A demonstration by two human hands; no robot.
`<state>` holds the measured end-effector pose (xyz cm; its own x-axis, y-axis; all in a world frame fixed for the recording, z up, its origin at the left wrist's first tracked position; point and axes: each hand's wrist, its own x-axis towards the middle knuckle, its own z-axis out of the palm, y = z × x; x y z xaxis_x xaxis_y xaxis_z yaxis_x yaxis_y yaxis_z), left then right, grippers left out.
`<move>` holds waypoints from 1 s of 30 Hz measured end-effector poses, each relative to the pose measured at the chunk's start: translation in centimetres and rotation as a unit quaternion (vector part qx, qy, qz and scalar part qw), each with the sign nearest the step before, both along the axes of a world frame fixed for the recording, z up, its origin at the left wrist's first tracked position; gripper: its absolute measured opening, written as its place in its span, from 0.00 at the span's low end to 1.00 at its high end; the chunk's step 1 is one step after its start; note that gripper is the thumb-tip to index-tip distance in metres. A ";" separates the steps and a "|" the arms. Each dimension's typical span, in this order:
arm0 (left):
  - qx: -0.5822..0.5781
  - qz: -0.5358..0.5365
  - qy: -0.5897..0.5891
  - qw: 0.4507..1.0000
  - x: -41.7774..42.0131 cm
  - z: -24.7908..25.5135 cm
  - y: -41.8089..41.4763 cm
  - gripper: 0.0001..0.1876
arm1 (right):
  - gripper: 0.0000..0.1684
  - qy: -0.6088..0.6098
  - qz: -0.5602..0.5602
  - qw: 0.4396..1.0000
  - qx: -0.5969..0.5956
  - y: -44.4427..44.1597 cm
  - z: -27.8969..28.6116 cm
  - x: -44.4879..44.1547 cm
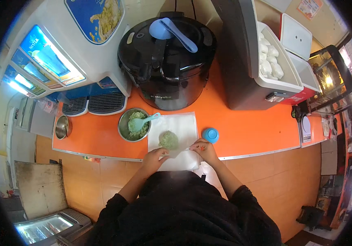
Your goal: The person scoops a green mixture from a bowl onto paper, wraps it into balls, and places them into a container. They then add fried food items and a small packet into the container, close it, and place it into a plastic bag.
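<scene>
A mound of pale green rice (pixel 169 140) sits on a stack of white wrapping sheets (pixel 183 123) at the counter's front edge. My left hand (pixel 155 159) pinches the near left part of the top sheet, just below the mound. With thumb and fingertips, my right hand (pixel 204 150) holds the sheet's right corner, lifted a little and drawn partly over the rice. Left of the sheets stands a steel bowl (pixel 121 135) of green rice with a mint-green rice paddle (pixel 137 124) resting in it. Beyond my right hand is a small blue cup (pixel 210 135), apparently upside down.
A black Miyako rice cooker (pixel 169 89) stands behind the sheets, a blue paddle and scoop (pixel 180 37) on its lid. At right, an open cooler box (pixel 246 77) holds several white wrapped packets (pixel 268 60). A drink dispenser (pixel 99 64) and small steel bowl (pixel 62 127) are at left.
</scene>
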<state>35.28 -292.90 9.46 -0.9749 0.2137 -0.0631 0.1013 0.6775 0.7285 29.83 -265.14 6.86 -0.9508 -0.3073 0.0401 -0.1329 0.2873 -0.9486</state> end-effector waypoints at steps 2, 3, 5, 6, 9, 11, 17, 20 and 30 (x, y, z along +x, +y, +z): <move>0.004 0.007 0.005 1.000 0.1 1.2 1.2 0.12 | 0.03 -0.012 -0.001 1.000 -0.001 0.2 -0.1 -0.2; 0.000 -0.004 0.018 1.000 0.1 1.2 1.4 0.12 | 0.03 -0.019 0.001 1.000 -0.002 0.1 -0.1 -0.2; -0.009 -0.027 0.045 0.999 -0.1 0.8 1.8 0.12 | 0.05 -0.015 0.003 1.000 -0.008 0.3 -0.7 0.0; -0.008 -0.015 0.033 0.999 -0.2 0.4 1.9 0.11 | 0.06 -0.013 0.002 1.000 -0.012 0.4 -0.8 0.0; 0.003 0.018 -0.010 1.000 -0.4 -0.4 2.0 0.10 | 0.13 -0.005 0.010 1.000 0.020 0.5 -0.5 0.1; 0.021 0.042 -0.046 0.998 -0.6 -0.6 2.0 0.09 | 0.16 0.000 0.036 0.999 0.022 0.8 0.5 0.2; 0.152 0.078 -0.085 0.982 -0.1 -3.4 1.5 0.09 | 0.14 -0.079 0.103 0.990 0.049 1.6 -0.1 -1.0; 0.167 0.072 -0.100 0.978 0.0 -2.6 1.8 0.11 | 0.12 -0.033 0.117 0.992 0.035 1.6 -0.7 -1.3; -0.053 0.012 0.037 0.998 -0.3 -1.7 0.3 0.17 | 0.13 -0.160 0.007 0.981 -0.108 0.8 -3.2 -1.0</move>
<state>34.97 -292.59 7.81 -0.9825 0.1857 -0.0113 0.1349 0.7530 0.6441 28.85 -264.36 3.62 -0.9210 -0.3374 -0.1947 0.1798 0.0752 -0.9808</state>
